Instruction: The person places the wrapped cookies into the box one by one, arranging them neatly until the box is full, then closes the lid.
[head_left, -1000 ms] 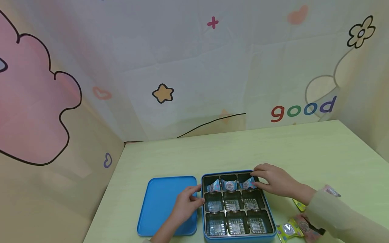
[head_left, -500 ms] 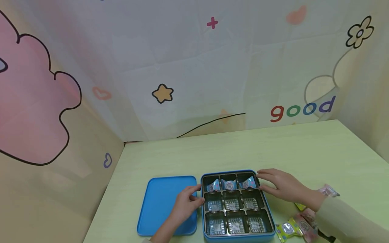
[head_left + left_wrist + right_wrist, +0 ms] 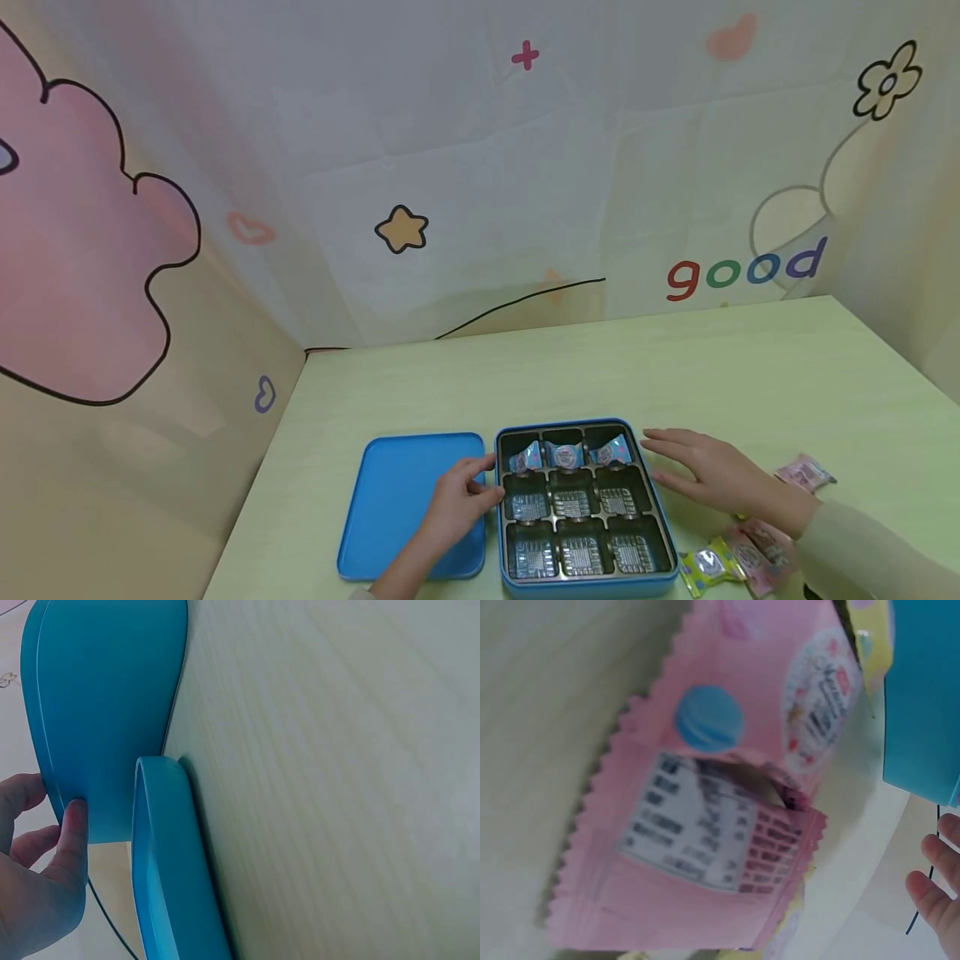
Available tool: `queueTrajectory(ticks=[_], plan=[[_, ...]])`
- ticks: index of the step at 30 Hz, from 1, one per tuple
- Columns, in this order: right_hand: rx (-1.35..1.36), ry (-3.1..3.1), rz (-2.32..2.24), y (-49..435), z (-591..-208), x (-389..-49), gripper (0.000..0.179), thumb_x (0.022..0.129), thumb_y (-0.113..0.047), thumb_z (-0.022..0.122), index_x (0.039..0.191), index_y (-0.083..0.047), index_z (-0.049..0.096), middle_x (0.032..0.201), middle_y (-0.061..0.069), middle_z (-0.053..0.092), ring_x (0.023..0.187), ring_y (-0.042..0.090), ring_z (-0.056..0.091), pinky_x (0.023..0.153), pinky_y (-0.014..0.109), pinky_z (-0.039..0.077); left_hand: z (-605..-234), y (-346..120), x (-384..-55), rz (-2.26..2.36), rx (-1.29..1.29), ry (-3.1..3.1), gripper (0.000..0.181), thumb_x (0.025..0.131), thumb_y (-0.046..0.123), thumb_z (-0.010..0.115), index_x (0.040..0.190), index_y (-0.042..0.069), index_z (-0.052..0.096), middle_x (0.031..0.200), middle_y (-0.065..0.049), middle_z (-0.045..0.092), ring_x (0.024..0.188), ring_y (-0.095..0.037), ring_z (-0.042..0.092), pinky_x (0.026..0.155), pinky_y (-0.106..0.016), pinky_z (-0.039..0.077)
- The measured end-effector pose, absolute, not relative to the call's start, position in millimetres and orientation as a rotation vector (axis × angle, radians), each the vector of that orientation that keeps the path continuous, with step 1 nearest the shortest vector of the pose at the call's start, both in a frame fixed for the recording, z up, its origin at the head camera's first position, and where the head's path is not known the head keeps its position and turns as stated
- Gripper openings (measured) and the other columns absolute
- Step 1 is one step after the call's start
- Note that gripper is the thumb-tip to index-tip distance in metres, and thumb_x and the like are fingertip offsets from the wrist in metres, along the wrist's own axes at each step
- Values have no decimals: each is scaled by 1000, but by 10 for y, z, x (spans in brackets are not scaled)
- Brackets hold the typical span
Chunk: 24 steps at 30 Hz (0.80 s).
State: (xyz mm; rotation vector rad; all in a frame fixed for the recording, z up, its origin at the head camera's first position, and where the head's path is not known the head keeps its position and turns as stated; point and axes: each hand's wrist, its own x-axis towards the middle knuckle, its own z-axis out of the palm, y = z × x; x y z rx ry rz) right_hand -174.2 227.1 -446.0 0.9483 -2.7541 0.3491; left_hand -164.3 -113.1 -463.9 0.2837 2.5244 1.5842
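Observation:
A blue rectangular tin (image 3: 592, 590) stands uncovered, fitted with a dark tray of several compartments. Along its back row sit three blue wrapped candies (image 3: 566, 456), one per compartment; the middle and front rows hold none. My left hand (image 3: 456, 504) touches the tin's left side, index fingertip at the rim and thumb (image 3: 73, 817) against the outer wall. Just right of the tin, my right hand (image 3: 712, 471) hovers with fingers extended, apart from the wall and holding nothing.
The tin's blue lid (image 3: 393, 508) lies at the left, partly under my left forearm. Right of the tin are a yellow wrapped candy (image 3: 708, 565) and pink packets (image 3: 690, 855), some partly hidden by my right arm. A pink candy (image 3: 806, 473) lies farther back. A printed cloth hangs behind.
My right hand has drawn away from the back-right compartment to the right, leaving the blue candy there. The pink packets show more. My left hand stays at the tin.

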Motion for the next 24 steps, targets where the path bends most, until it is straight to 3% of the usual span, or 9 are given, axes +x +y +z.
queueTrajectory(ticks=[24], plan=[[1060, -2676, 282, 2415, -4663, -1522, 50, 80, -44, 59, 117, -11, 58, 122, 9, 55, 107, 28, 52, 81, 43, 46, -4616, -1125, -1642, 1535, 299, 2565, 50, 79, 15, 65, 125, 3, 50, 116, -15, 52, 78, -15, 59, 59, -21, 47]])
